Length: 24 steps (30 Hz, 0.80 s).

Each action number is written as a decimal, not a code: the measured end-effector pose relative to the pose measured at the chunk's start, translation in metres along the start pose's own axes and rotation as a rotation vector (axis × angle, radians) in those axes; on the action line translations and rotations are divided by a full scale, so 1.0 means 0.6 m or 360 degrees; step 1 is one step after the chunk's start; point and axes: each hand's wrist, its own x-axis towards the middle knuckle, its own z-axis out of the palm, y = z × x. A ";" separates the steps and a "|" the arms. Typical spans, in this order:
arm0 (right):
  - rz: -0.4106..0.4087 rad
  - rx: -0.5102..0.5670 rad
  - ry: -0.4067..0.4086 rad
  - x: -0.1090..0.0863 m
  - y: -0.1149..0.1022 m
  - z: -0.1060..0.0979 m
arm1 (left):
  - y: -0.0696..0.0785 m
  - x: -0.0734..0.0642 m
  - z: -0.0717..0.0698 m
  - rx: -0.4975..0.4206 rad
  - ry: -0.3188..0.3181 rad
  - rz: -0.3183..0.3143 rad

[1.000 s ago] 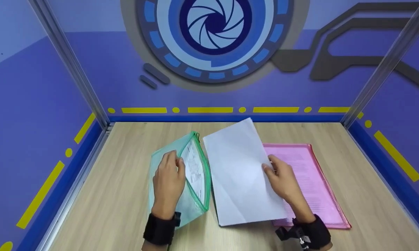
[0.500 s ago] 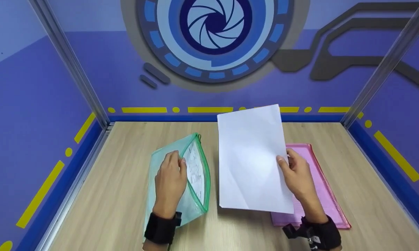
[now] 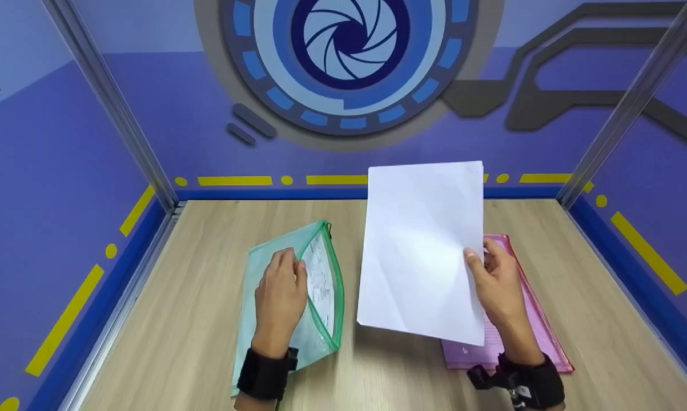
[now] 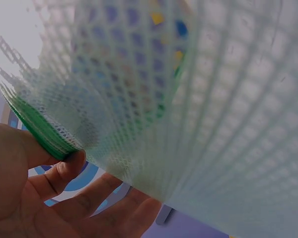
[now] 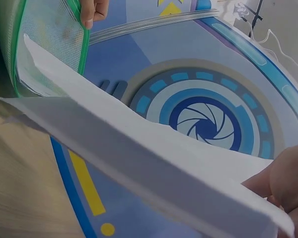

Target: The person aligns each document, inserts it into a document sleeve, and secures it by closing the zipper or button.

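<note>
My left hand (image 3: pixel 280 297) pinches the green-edged zipper edge of a translucent green mesh zip pouch (image 3: pixel 269 245). The pouch gapes toward the right, and printed paper (image 3: pixel 321 285) shows inside it. In the left wrist view thumb and forefinger grip the green zipper band (image 4: pixel 44 131). My right hand (image 3: pixel 500 285) holds white paper sheets (image 3: pixel 423 251) by their right edge, thumb on the near face. The sheets stand tilted above the table, their near face blank. In the right wrist view the sheets (image 5: pixel 154 163) spread slightly apart, their far corner overlapping the pouch opening.
A pink zip pouch (image 3: pixel 543 337) with a printed page inside lies on the wooden table (image 3: pixel 600 319) at right, partly behind the paper and right hand. Purple-blue panels (image 3: pixel 297 154) wall the table at the back and sides, with metal posts (image 3: pixel 115 108) at the corners.
My right hand has moved the white sheets up and to the right, away from the green pouch, turning them more upright. My left hand stays on the pouch, shifting only slightly.
</note>
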 end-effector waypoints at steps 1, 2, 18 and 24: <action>0.0004 -0.0006 0.0002 0.000 0.000 0.000 | 0.000 0.000 0.000 -0.0001 0.0000 0.0000; 0.0010 -0.0010 0.0003 0.000 0.000 0.000 | -0.001 -0.001 0.000 -0.0001 0.0000 0.0000; 0.0208 0.0296 -0.0036 0.005 0.011 0.019 | 0.023 -0.008 0.020 -0.0046 -0.0018 0.0006; 0.0257 0.0336 -0.0069 0.003 0.017 0.034 | 0.031 -0.010 0.024 -0.0061 -0.0006 0.0022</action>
